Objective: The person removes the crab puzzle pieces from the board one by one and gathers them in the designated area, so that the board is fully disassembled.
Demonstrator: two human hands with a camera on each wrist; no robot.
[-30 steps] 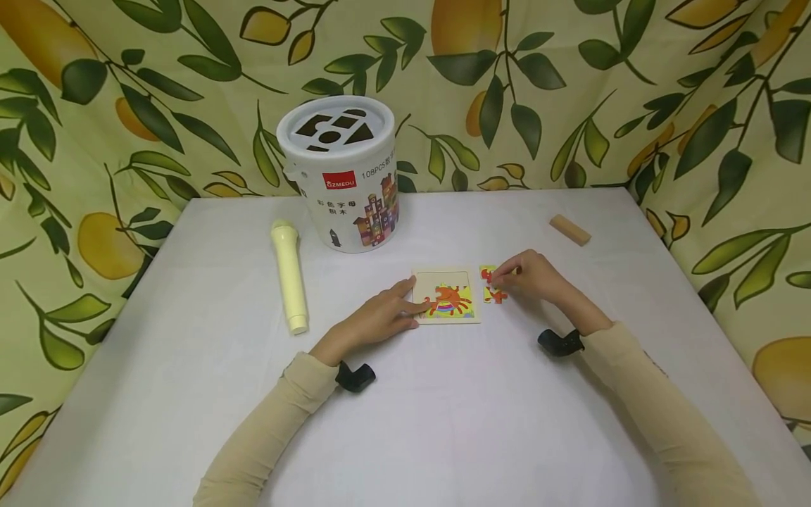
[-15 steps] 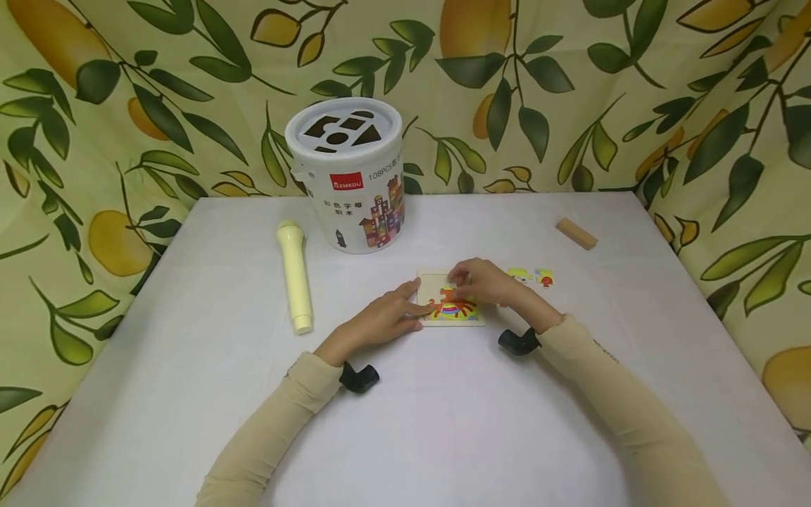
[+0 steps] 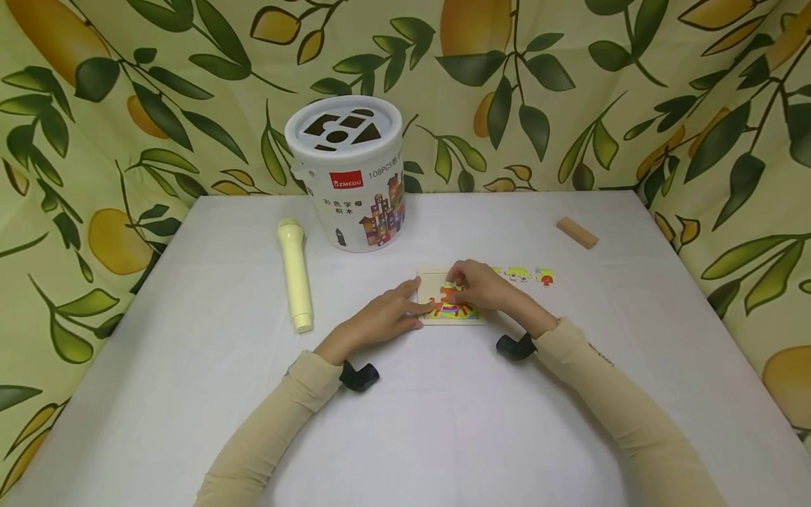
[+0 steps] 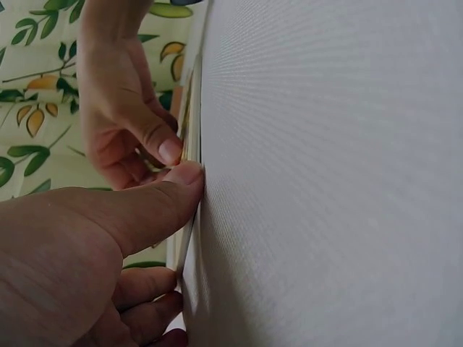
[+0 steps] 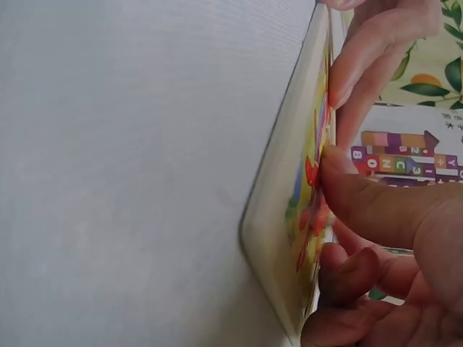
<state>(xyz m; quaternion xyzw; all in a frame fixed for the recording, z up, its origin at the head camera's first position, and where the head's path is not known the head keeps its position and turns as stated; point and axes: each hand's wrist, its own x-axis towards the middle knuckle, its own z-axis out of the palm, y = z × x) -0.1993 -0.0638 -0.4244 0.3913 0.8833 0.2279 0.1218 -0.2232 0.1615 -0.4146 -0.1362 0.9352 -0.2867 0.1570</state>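
A small wooden jigsaw board (image 3: 428, 280) lies at the middle of the table, with a red and yellow animal picture partly filled in. At its left side, my left hand (image 3: 383, 314) holds the frame, thumb at the near corner and other fingers along the edge. My right hand (image 3: 489, 287) is over the board's right half. Its thumb and fingertips pinch a puzzle piece (image 3: 452, 290) close against the picture; fingers hide much of it. The left wrist view shows the left thumb (image 4: 163, 206) against the board's edge. In the right wrist view, the right thumb (image 5: 362, 199) presses at the picture.
Loose puzzle pieces (image 3: 545, 277) lie right of the board, partly behind the right hand. A white bucket (image 3: 351, 190) with a shape-hole lid stands behind. A pale yellow toy microphone (image 3: 294, 274) lies to the left, and a brown wooden block (image 3: 577, 232) at the back right.
My right hand has picked a piece from beside the board and carried it left onto the picture. Over the last half second it shifts only slightly. The left hand stays on the frame.
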